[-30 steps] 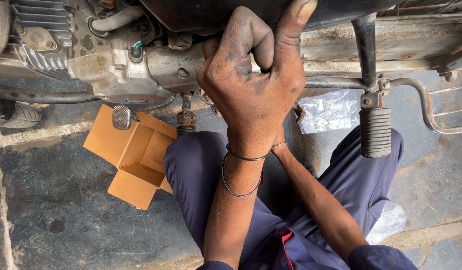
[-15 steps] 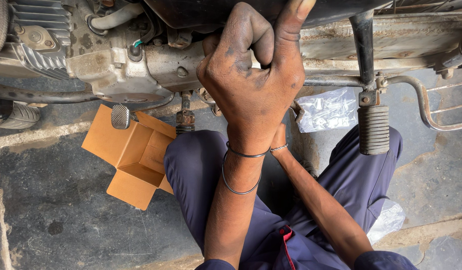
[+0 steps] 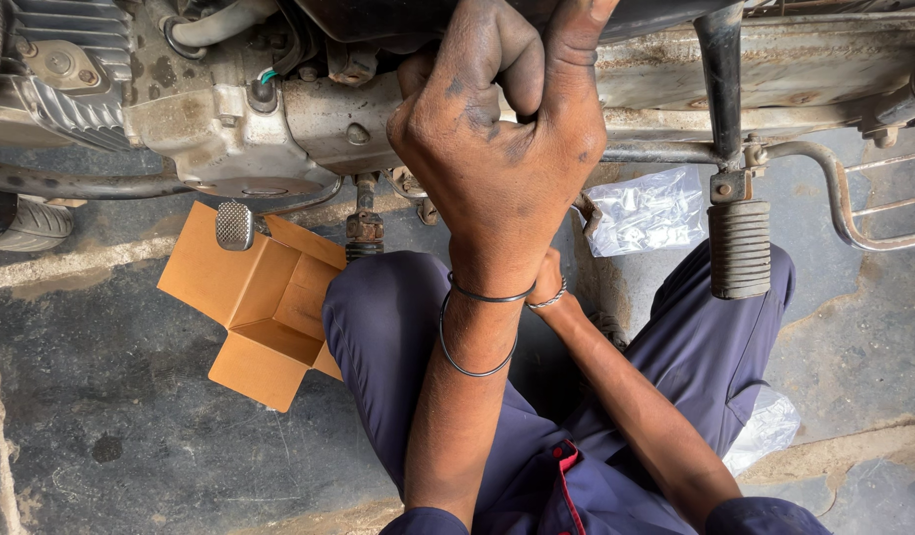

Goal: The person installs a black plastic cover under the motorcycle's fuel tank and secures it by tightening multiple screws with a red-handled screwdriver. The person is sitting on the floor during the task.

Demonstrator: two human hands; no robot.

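Left fingers (image 3: 507,59): curled tight, thumb up, hooked round a dark edge on the motorcycle's underside; what they clasp is hidden.
Left hand (image 3: 502,159): greasy, two thin bangles at the wrist; keep that wrist straight so your pull stays steady.
Right hand (image 3: 548,272): tucked behind your left wrist, fingers out of sight, so its hold cannot be told.
Engine casing (image 3: 229,129): just left of your grip, oily; mind slipping.
Footpeg (image 3: 740,248): hanging to the right, beside your knee.
Plastic bag (image 3: 645,210): small parts, on the floor below the frame.
Cardboard box (image 3: 259,302): open, by your left knee.
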